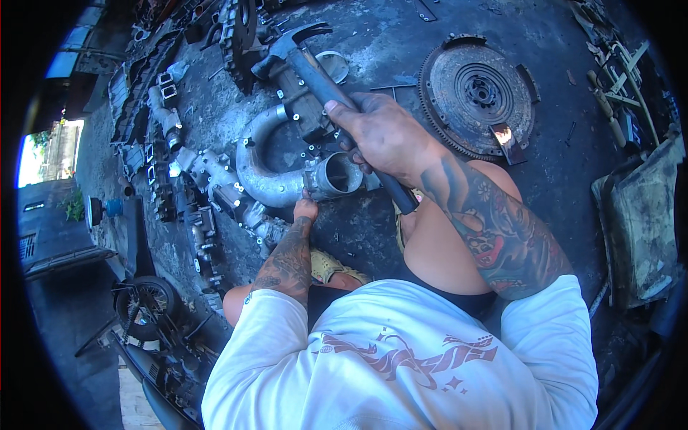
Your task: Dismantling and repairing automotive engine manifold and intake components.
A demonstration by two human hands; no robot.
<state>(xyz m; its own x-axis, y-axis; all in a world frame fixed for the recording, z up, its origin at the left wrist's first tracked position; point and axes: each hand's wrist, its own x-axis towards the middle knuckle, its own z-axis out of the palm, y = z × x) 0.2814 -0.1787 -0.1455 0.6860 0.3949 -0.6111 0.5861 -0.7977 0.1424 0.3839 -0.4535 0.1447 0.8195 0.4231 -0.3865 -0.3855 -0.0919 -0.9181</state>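
My right hand point(390, 136) is closed round the dark handle of a claw hammer point(319, 77), whose head is raised at the upper left above the metal parts. Below it lies a U-shaped cast metal pipe point(266, 179), with its round open mouth turned toward the right. Against the near side of that pipe, close to the mouth, my left hand point(306, 208) is closed and presses on the metal; its fingertips are partly hidden. A boxy metal housing point(301, 107) sits within the pipe's curve, partly covered by the hammer.
A large toothed flywheel point(481, 93) lies on the dark floor to the right. Several engine castings point(215, 175) are strewn on the left. A motorcycle wheel point(147, 308) stands at the lower left. A worn pale panel point(638, 222) rests at the far right.
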